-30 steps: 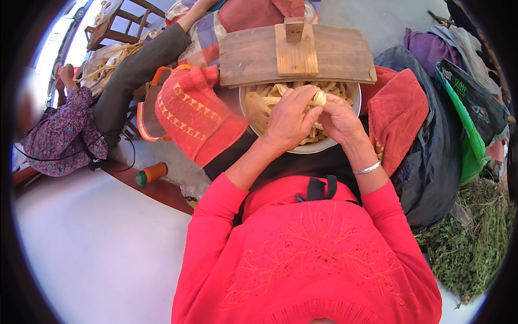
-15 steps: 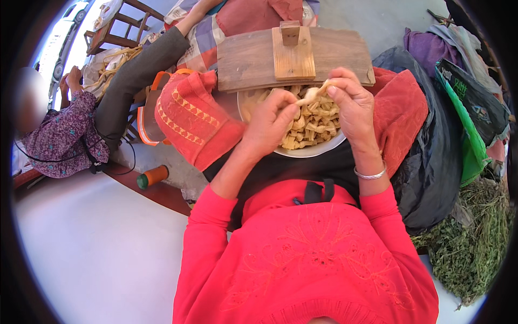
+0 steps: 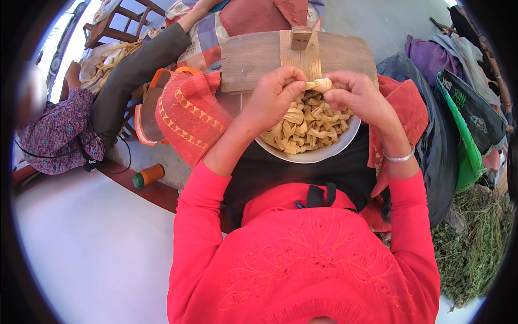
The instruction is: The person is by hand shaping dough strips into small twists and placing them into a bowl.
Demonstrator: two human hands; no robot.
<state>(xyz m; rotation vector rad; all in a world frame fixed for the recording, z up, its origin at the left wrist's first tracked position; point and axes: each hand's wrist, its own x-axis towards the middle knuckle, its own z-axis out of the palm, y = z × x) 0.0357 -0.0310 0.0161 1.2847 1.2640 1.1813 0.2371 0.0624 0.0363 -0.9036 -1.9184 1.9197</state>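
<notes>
A pale yellow knotted strip is stretched between my two hands, just above a white bowl. The fingertips of my left hand pinch its left end. My right hand grips the other end between thumb and fingers and wears a silver bracelet on its wrist. Below them the bowl holds many tan knotted pieces of similar look. I cannot tell what material they are. Part of the bowl's far side is hidden by my hands and a board.
A wooden board with a raised block lies beyond the bowl. Red cloths flank it. At right are a black plastic bag, a green-edged bag and dried plants. Another person sits at left, near an orange spool.
The strip has gone from a thin twist to a fuller knotted bundle between my fingers. My right hand has turned and shifted right; the bowl appears slightly more to the right.
</notes>
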